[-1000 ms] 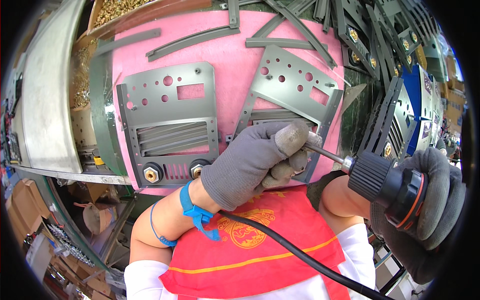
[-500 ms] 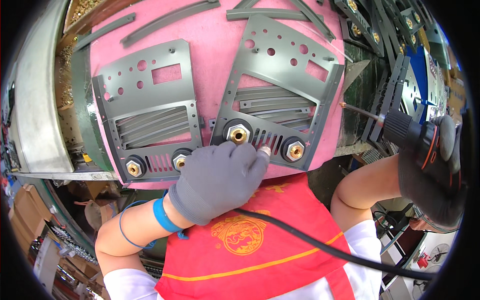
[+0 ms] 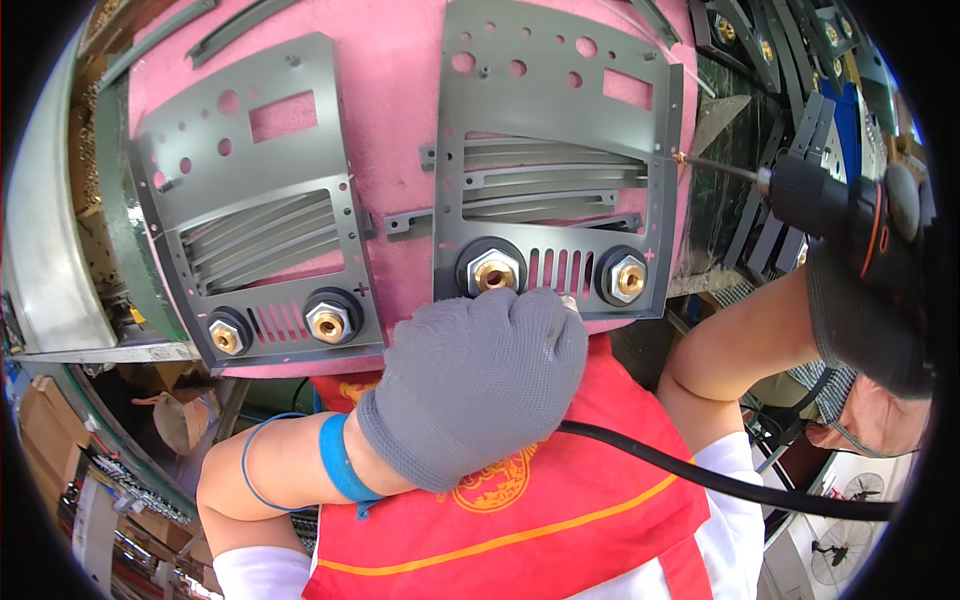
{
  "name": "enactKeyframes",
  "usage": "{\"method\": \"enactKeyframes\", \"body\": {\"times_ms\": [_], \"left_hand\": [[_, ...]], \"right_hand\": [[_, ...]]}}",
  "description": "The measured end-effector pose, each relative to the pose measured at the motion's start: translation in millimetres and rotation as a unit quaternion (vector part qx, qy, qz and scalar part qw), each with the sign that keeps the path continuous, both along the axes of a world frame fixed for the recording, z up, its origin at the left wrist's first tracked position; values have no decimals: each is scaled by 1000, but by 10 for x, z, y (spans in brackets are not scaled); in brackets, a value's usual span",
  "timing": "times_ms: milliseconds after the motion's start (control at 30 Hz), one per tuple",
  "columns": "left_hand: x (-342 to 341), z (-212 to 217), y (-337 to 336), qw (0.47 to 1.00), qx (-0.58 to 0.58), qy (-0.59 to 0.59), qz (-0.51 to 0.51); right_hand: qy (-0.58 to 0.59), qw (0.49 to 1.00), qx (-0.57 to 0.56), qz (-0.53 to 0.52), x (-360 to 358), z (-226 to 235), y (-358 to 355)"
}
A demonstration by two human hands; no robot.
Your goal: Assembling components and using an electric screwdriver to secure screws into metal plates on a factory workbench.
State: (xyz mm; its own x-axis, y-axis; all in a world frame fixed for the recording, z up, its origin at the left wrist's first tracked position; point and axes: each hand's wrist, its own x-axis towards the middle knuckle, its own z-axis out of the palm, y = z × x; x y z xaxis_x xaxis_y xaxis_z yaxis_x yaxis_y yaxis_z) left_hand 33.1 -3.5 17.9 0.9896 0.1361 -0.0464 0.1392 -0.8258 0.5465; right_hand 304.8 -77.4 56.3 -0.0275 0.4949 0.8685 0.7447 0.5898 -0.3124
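Note:
My left hand (image 3: 480,385), in a grey knit glove, is closed on the lower edge of the right-hand grey metal panel (image 3: 545,110). Its curled fingers lie beside the panel's slots and just below a brass connector with a hex nut (image 3: 492,268); a second such connector (image 3: 625,278) sits at the right corner. Off to the right, my gloved right hand (image 3: 870,320) grips a black electric screwdriver (image 3: 805,192). The driver's long bit points left, its tip near the panel's right flange. A similar panel (image 3: 260,165) with two connectors lies on the left.
Both panels lie on a pink mat (image 3: 390,120), with grey metal strips (image 3: 545,180) beneath the right one. Finished-looking panels and brackets (image 3: 775,50) crowd the far right. A black cable (image 3: 720,480) crosses over my red apron (image 3: 600,480).
The right panel has turned more upright, with my left hand still at its lower edge. Both panels sit higher and farther left in view. The driver's tip is now closer to the right flange.

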Motion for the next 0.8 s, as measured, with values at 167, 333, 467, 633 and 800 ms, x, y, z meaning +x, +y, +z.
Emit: {"method": "enactKeyframes", "body": {"times_ms": [167, 333, 467, 633, 800], "left_hand": [[-9, -41, 0, 999, -19, -37, 26], [10, -58, 14, 998, -38, -33, 37], [26, -37, 21, 998, -47, -17, 29], [30, -36, 0, 999, -29, -6, 28], [10, -20, -11, 999, -23, -9, 34]], "right_hand": [[126, 990, -57, 13, 208, -130, -195], [164, 983, -86, 10, 229, -138, -186], [180, 979, -99, 8, 189, -148, -149], [204, 973, -110, 5, 205, -176, -175], [234, 965, -119, 4, 212, -205, -180]]}}
